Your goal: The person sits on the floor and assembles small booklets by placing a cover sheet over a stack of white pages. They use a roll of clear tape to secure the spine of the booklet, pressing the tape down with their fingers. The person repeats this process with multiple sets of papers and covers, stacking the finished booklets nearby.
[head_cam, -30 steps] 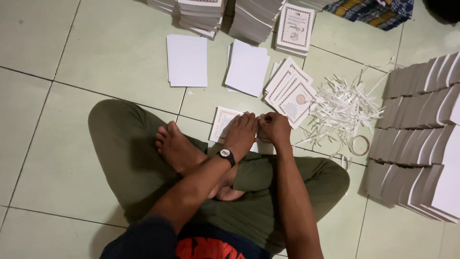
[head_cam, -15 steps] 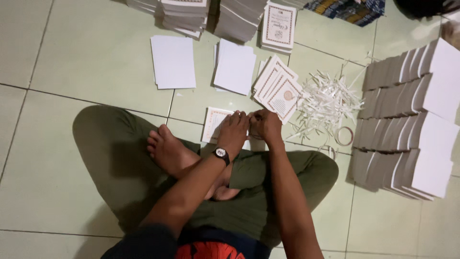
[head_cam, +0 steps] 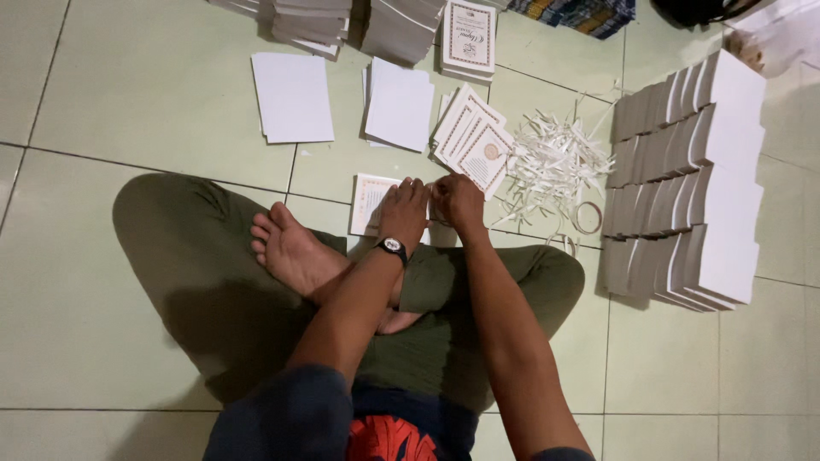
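Pressing flat on a printed card (head_cam: 369,205) on the floor (head_cam: 128,102), the left hand (head_cam: 403,213) has its fingers spread; the right hand (head_cam: 459,201) — fingers curled, grip unclear — sits just beside; paper strips (head_cam: 551,162) lie at two o'clock.

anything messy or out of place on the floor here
Yes: a loose heap of thin white paper strips lies scattered on the pale green tiled floor, right of the fanned bordered cards. The left hand and right hand press a bordered white card.
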